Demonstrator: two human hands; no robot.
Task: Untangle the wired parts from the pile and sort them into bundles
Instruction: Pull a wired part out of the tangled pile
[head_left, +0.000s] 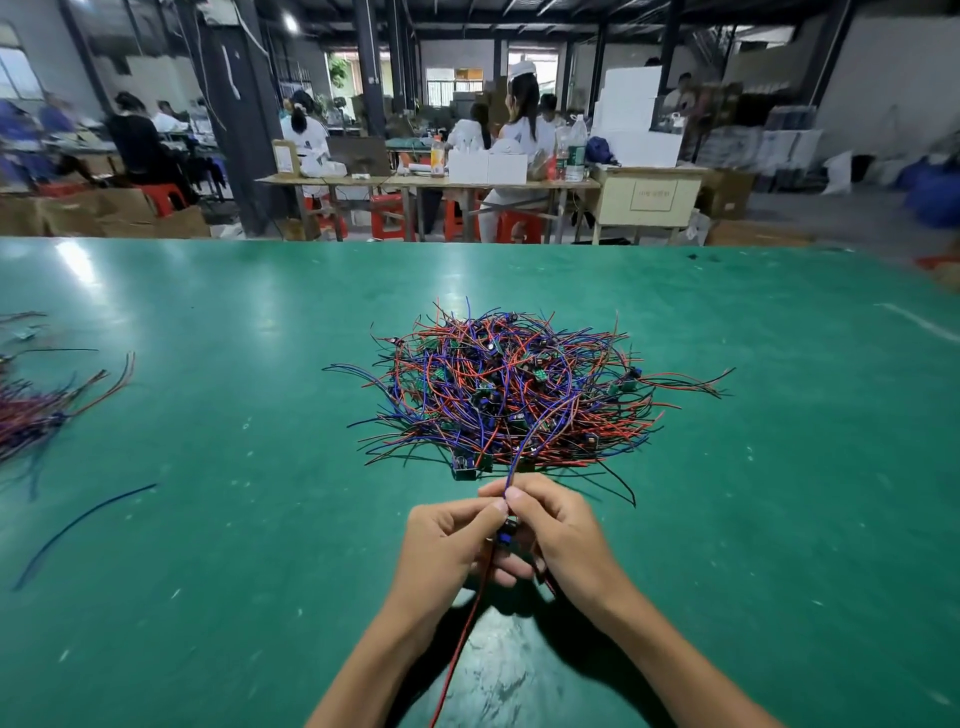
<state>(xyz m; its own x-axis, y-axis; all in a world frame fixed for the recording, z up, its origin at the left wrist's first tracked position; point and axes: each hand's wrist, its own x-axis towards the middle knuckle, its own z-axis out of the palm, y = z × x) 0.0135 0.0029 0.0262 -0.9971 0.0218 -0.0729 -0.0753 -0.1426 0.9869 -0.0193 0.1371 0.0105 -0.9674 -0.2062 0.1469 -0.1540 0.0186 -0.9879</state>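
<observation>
- A sorted bundle of wired parts (31, 415) is lying far left of the pile, at the table (208, 519) edge; a loose blue wire (83, 525) is lying nearer.
- The left hand (447, 540) is pinching one wired part (506, 532) just in front of the pile.
- The tangled pile (514, 395) is sitting mid-table, looking mostly unsorted.
- The right hand (556, 525) is pinching that part's blue wire (519, 457), which is trailing into the pile.

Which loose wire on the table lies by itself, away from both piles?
The blue wire on the green table, left of the hands. It lies alone, clear of the big pile and the bundle at the left edge.
</observation>
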